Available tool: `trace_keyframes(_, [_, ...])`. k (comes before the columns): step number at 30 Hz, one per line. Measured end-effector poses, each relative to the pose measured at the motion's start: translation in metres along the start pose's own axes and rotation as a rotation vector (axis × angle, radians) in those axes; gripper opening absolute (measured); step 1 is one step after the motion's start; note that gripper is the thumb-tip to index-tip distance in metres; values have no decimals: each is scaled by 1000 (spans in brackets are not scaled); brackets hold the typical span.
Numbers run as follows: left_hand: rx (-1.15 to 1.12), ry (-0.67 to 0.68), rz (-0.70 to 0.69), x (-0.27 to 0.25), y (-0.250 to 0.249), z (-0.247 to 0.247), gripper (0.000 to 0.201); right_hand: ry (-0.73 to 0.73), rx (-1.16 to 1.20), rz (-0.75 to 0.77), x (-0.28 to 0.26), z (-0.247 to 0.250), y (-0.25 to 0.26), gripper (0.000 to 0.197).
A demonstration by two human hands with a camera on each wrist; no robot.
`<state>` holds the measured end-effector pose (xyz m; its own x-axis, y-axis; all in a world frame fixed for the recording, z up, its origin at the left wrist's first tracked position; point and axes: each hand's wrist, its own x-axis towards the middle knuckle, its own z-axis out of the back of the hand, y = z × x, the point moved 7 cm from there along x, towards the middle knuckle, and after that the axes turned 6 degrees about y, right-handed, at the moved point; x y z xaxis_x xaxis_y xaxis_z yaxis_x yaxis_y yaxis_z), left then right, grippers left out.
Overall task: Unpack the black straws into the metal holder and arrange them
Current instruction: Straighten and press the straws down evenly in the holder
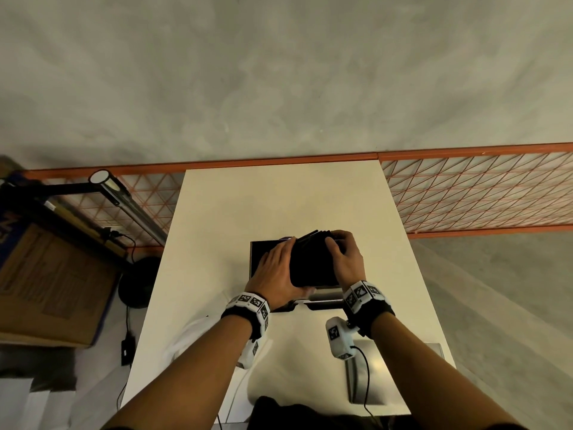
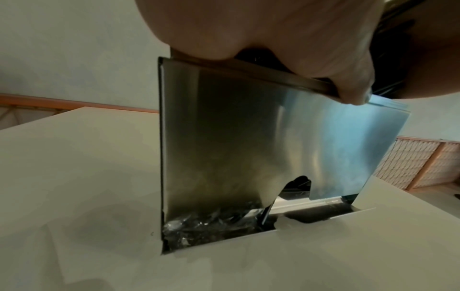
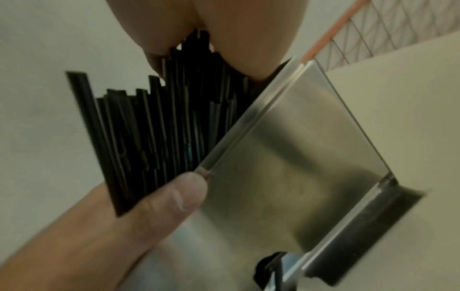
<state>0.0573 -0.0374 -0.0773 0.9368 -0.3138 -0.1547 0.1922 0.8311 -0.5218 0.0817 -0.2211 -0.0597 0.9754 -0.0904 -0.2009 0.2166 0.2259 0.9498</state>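
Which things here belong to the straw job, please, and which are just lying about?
Job: black straws, metal holder, left hand, right hand.
Lying about: cardboard box, desk lamp, wire-mesh rack.

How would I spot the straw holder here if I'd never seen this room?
Find the white table in front of the orange wire fence. Near its middle, both hands, left and right, meet over a shiny upright box, the holder. It is the only steel box with black straws sticking out of its top.
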Motion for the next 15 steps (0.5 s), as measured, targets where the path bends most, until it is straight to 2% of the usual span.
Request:
trace_keyframes(3, [-12,-12,-2,-1,0,1,123,8,64,-45,5,-3,-8,10])
trace_keyframes(8, [-16,-17,-5,1,0,1,122,2,243,-202,3,-7,-20,33])
trace_keyframes(11, [-24,-16,3,1,0,1,122,62,242,-251,3,-12,-20,34])
trace_keyframes(15, [-17,-13,10,0,0,1,123,148,362,-377,-2,-17,-16,31])
